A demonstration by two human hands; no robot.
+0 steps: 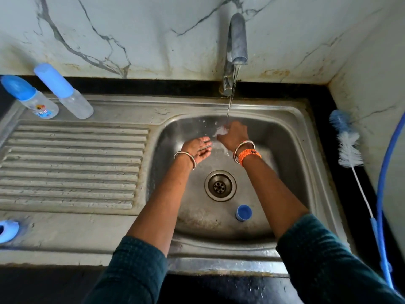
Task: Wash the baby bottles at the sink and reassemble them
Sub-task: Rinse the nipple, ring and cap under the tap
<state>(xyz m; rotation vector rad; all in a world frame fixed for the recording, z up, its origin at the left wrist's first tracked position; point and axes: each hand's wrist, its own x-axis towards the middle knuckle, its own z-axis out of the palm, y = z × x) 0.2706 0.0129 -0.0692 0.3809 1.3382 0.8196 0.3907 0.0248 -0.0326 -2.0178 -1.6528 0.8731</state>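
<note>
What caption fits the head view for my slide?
Right hand rinses a small clear part under the running tap, left hand open beside it; two capped baby bottles stand on the drainboard.

Landmark: sink basin (pixel 291 150). Tap (pixel 235 51) stands behind it at the wall, water falls into the back of the basin. Drain (pixel 220 185) sits mid-basin, small cap (pixel 243 212) lies in the basin in front of the drain. Both hands are in the basin behind the drain: right hand (pixel 233 136) under the stream, left hand (pixel 197 149) just left of it. Draining board (pixel 70 167) lies left of the basin; two bottles (pixel 29 97) (pixel 63 91) stand at its back edge. Bottle brush (pixel 348 148) lies right of the basin on the counter.
</note>
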